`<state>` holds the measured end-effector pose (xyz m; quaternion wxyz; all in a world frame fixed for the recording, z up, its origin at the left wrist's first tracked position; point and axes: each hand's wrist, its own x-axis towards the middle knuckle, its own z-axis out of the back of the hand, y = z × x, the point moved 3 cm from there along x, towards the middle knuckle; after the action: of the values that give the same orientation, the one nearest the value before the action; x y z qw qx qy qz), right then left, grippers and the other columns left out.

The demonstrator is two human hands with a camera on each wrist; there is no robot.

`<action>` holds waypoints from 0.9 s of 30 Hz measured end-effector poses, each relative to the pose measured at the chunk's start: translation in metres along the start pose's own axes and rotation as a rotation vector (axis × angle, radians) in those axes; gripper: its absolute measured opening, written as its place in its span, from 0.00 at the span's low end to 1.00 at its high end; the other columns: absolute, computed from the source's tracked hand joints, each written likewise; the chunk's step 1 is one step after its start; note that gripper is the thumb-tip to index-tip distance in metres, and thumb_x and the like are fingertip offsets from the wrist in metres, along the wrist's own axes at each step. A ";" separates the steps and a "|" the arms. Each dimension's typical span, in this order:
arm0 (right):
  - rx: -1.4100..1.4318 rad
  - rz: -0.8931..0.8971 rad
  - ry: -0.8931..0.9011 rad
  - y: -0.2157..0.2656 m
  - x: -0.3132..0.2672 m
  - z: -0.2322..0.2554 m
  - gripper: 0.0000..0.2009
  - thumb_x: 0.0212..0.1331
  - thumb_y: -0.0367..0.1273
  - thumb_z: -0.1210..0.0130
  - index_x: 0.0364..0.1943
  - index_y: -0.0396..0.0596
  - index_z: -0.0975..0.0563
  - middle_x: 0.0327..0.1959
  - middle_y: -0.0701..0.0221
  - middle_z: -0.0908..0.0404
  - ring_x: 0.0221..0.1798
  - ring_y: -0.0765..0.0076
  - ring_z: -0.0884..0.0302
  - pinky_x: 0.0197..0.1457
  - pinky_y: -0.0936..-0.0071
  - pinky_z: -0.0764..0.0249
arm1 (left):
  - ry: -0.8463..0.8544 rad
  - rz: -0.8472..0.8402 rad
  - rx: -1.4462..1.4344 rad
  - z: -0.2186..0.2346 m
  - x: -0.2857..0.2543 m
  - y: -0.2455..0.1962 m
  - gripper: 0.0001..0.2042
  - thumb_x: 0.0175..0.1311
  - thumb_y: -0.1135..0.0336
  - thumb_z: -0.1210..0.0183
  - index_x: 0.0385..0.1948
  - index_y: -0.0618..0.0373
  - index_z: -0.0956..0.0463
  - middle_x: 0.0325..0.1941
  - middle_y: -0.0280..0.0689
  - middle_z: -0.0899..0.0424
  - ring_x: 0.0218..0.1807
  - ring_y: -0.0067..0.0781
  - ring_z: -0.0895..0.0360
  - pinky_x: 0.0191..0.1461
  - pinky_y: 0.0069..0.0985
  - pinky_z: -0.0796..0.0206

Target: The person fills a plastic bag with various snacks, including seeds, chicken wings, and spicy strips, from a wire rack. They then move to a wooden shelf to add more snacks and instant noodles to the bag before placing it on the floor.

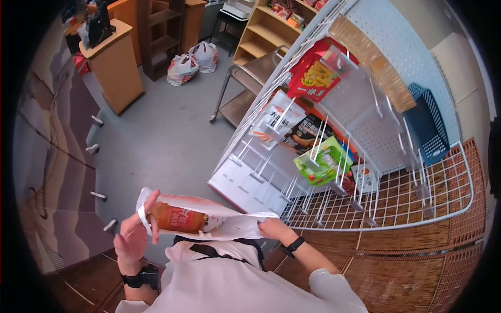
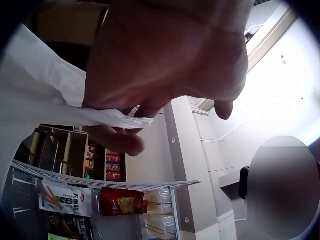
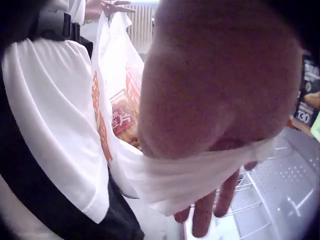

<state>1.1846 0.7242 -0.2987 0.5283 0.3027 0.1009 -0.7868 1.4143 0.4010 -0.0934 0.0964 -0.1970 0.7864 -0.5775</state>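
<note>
Bag (image 1: pixel 244 221) spread between both hands (image 1: pixel 130 237) (image 1: pixel 273 230), reddish packet (image 1: pixel 180 218) inside, nearer the left.

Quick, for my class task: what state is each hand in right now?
Left hand: open, the white bag looped over it.
Right hand: closed, holding the bag's other side.

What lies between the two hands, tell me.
The white bag, spread open between left hand and right hand, with a red-labelled packet inside; the head view shows this.
</note>
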 end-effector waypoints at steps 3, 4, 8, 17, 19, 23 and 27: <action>0.558 0.143 -0.340 0.001 -0.016 0.109 0.10 0.53 0.34 0.45 0.32 0.41 0.21 0.27 0.61 0.19 0.32 0.62 0.21 0.37 0.67 0.24 | -0.028 -0.018 0.031 0.002 0.000 0.007 0.56 0.45 0.19 0.64 0.60 0.73 0.41 0.63 0.48 0.34 0.23 0.19 0.32 0.29 0.17 0.40; 0.785 0.146 -0.473 0.002 -0.029 0.159 0.09 0.54 0.33 0.43 0.33 0.41 0.21 0.27 0.63 0.19 0.31 0.67 0.21 0.37 0.70 0.25 | -0.020 0.007 0.023 0.000 -0.003 0.013 0.55 0.46 0.20 0.62 0.60 0.72 0.41 0.66 0.48 0.38 0.24 0.19 0.31 0.30 0.17 0.39; 1.017 0.022 -1.276 -0.088 -0.064 0.320 0.14 0.53 0.29 0.40 0.43 0.39 0.24 0.37 0.66 0.21 0.41 0.72 0.24 0.46 0.74 0.26 | -0.010 0.056 0.000 -0.013 -0.010 0.032 0.51 0.47 0.23 0.56 0.61 0.67 0.40 0.71 0.47 0.47 0.26 0.20 0.31 0.31 0.18 0.38; 1.273 0.320 -1.208 -0.282 0.044 0.412 0.10 0.54 0.24 0.45 0.42 0.44 0.25 0.38 0.71 0.23 0.41 0.73 0.25 0.45 0.77 0.29 | -0.232 -0.022 0.021 -0.015 -0.039 0.063 0.50 0.51 0.25 0.60 0.61 0.68 0.41 0.70 0.44 0.44 0.26 0.18 0.32 0.29 0.17 0.40; 1.313 0.311 -1.227 -0.275 0.054 0.414 0.08 0.57 0.26 0.47 0.41 0.45 0.25 0.35 0.73 0.23 0.37 0.75 0.26 0.40 0.79 0.29 | -0.330 -0.030 0.018 -0.020 -0.045 0.063 0.50 0.52 0.25 0.61 0.61 0.69 0.41 0.58 0.42 0.28 0.26 0.18 0.32 0.29 0.16 0.41; 1.690 0.343 -1.184 -0.303 0.063 0.409 0.09 0.59 0.28 0.49 0.42 0.44 0.24 0.33 0.73 0.24 0.37 0.75 0.26 0.39 0.79 0.28 | -0.411 -0.026 0.061 -0.025 -0.049 0.062 0.49 0.53 0.25 0.63 0.62 0.66 0.41 0.26 0.31 0.26 0.24 0.16 0.34 0.29 0.14 0.44; 1.511 0.343 -1.291 -0.214 0.014 0.416 0.10 0.59 0.27 0.49 0.44 0.41 0.25 0.37 0.70 0.22 0.41 0.72 0.24 0.45 0.75 0.26 | -0.468 0.020 0.080 -0.017 -0.054 0.063 0.48 0.54 0.24 0.66 0.63 0.63 0.41 0.19 0.27 0.31 0.23 0.15 0.36 0.31 0.14 0.45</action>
<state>0.8359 0.6046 -0.0097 0.2578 0.0849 -0.7745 -0.5714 1.4444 0.4550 -0.1517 0.2894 -0.3138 0.7210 -0.5459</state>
